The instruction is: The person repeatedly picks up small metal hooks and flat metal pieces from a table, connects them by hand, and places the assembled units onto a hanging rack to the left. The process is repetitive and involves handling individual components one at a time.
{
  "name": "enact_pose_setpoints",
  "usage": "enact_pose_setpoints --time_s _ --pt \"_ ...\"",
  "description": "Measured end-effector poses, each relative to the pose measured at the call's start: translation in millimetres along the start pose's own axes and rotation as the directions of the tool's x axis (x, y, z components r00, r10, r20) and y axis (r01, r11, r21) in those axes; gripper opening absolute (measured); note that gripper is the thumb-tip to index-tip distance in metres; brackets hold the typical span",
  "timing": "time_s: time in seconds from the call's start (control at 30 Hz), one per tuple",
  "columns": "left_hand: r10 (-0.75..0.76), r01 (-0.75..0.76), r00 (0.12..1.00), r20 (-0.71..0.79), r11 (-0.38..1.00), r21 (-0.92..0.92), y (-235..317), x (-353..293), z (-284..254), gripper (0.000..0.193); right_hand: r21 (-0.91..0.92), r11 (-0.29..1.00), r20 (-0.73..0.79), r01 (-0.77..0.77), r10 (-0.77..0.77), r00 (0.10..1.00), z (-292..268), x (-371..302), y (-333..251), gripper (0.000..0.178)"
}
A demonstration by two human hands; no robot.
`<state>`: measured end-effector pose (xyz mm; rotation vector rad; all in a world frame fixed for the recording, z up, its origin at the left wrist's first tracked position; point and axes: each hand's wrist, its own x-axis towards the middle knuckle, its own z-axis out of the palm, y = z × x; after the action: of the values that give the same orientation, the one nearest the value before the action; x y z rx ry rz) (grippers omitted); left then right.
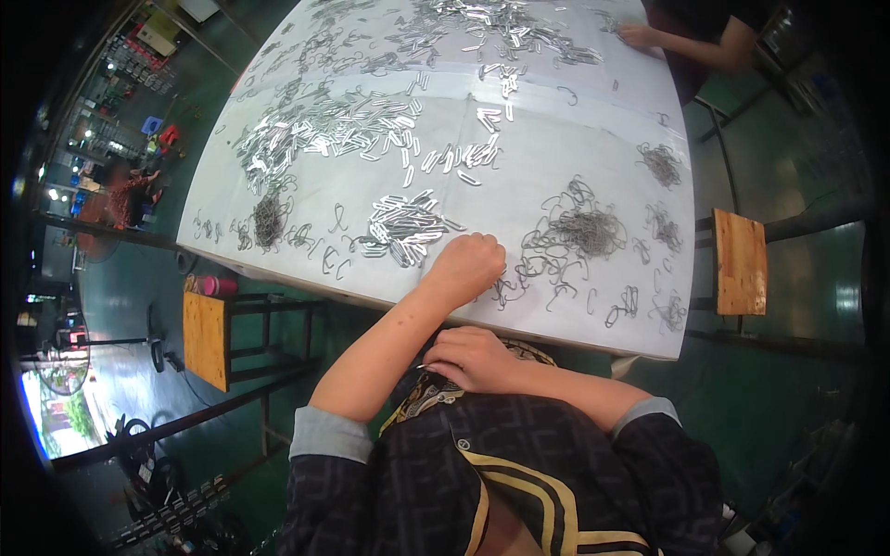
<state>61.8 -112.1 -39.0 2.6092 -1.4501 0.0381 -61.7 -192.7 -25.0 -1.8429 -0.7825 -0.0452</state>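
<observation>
My left hand [473, 264] is closed in a fist over the near edge of the white table [389, 176]; whatever is in it is hidden. Just left of it lies a small heap of shiny metal strips [406, 227]. To its right spreads a tangle of bent wire hooks [589, 232]. Held low in front of my body, past the table's edge, my right hand [477, 360] pinches a small shiny metal piece [421, 367], of which only a tip shows.
More metal strips [324, 130] and scattered wire hooks cover the table's far half. A dark wire clump [269, 221] sits at left, another [660, 165] at right. Another person's hand [638, 35] works at the far right corner. Wooden stools [206, 338] flank the table.
</observation>
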Motion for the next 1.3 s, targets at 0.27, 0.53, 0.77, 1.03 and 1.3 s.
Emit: enact_pose_setpoints --time_s 0.27,0.53,0.77,1.03,1.3 --pt "-0.417 0.313 0.908 -0.028 0.722 -0.617 -8.1 -24.8 -28.3 0.007 0.049 0.996 -0.028 -0.08 0.082 0.996 -0.1 -2.1 0.2 0.01" --pt "-0.572 0.123 0.781 0.249 -0.251 -0.96 1.6 -123.9 -46.3 0.005 0.111 0.957 -0.135 -0.268 0.282 0.95 5.7 3.0 -4.1 0.01" --pt "-0.768 0.068 0.634 0.084 -0.053 -0.996 46.5 -161.2 -39.7 0.006 0.129 0.942 -0.208 -0.31 0.331 0.92 14.0 13.3 -9.0 0.01" --pt "-0.852 0.269 0.523 0.008 0.156 -0.95 61.1 -162.5 -40.4 0.005 0.035 0.962 -0.2 -0.27 0.271 0.942 18.2 19.2 -10.9 0.011" --pt "-0.782 0.142 0.526 -0.335 0.469 -0.872 61.8 -154.1 -38.0 0.007 -0.058 0.989 -0.137 -0.138 0.129 0.982 8.0 27.4 -3.9 0.012"
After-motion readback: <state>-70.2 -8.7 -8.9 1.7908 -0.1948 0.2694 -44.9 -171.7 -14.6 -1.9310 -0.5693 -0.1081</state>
